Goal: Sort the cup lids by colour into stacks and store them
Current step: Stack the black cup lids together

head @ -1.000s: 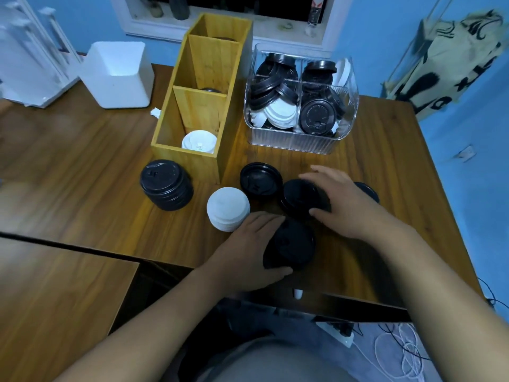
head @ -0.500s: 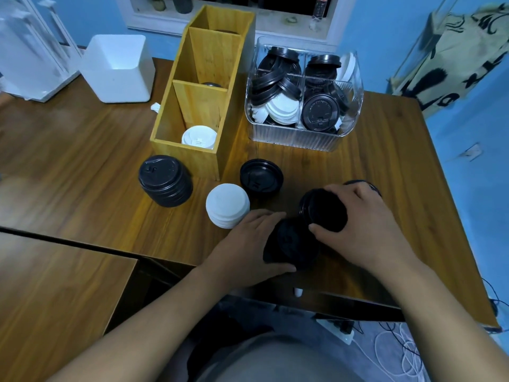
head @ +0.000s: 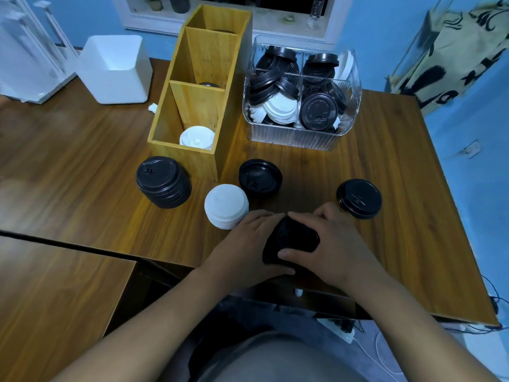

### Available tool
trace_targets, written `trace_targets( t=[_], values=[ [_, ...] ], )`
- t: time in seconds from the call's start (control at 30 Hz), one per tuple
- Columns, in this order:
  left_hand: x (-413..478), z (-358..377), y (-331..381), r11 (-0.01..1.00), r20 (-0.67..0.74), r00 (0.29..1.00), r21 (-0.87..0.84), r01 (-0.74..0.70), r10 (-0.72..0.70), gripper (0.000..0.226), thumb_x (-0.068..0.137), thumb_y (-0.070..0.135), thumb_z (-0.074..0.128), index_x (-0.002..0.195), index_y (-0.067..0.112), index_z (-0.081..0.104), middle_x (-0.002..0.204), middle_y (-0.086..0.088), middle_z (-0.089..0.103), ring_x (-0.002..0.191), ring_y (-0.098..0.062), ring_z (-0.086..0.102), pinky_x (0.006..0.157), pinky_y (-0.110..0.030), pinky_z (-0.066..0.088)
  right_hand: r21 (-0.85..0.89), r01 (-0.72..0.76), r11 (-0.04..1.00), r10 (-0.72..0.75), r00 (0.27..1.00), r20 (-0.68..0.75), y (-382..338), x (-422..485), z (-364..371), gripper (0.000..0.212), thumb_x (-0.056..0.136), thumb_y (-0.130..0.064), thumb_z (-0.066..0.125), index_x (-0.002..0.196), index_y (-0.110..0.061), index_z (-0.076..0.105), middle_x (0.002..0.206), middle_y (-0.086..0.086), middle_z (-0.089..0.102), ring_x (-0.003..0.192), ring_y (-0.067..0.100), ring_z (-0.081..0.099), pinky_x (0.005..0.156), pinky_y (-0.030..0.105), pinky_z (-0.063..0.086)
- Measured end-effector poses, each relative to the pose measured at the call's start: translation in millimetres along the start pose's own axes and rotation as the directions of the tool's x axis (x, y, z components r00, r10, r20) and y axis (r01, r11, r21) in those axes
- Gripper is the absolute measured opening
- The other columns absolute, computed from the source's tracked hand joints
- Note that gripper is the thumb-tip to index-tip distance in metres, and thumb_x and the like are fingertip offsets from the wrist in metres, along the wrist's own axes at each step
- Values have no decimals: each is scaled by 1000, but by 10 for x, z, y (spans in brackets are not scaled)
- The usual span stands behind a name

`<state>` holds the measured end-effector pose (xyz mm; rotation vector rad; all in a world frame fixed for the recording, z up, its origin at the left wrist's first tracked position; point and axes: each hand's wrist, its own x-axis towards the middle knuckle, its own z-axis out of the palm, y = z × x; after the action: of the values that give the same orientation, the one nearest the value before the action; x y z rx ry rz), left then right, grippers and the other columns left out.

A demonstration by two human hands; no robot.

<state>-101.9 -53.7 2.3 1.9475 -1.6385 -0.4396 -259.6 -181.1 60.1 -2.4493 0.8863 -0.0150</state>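
Note:
Near the table's front edge both hands close around a small stack of black lids (head: 292,241). My left hand (head: 245,244) grips its left side and my right hand (head: 336,244) presses on top from the right. A tall black lid stack (head: 162,181) stands at the left, a white lid stack (head: 225,205) beside my left hand. A single black lid (head: 260,176) lies behind them and another black lid (head: 359,198) at the right. A white lid (head: 197,137) rests in the wooden box (head: 192,158).
A clear bin (head: 300,139) of mixed black and white lids stands at the back right. A white container (head: 115,70) sits at the back left. The wooden table (head: 68,166) ends close to my body; a lower wooden surface (head: 55,293) lies at the left.
My right hand carried a black lid from the middle of the table onto the stack held by my left hand. The black lid at the right is now uncovered.

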Motion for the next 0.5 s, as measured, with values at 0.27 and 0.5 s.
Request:
trace_targets(
  t=[0.27, 0.5],
  values=[
    [1, 10, 21, 999, -37, 999, 7, -40, 40, 95, 77, 71, 73, 149, 13, 46, 143, 2, 53, 136, -13, 42, 117, -15, 18, -94, 2, 996, 7, 995, 97, -22, 44, -56, 90, 72, -77, 66, 150, -45, 38, 115, -13, 36, 107, 7, 47, 93, 28, 47],
    [-6, -2, 24, 998, -32, 999, 38, -39, 41, 96, 79, 73, 69, 149, 12, 45, 148, 0, 49, 140, -14, 37, 119, -17, 17, -129, 157, 979, -155, 988, 20, -85, 577, -307, 47, 94, -62, 50, 133, -37, 59, 126, -11, 56, 121, 13, 50, 96, 34, 44]
  ],
)
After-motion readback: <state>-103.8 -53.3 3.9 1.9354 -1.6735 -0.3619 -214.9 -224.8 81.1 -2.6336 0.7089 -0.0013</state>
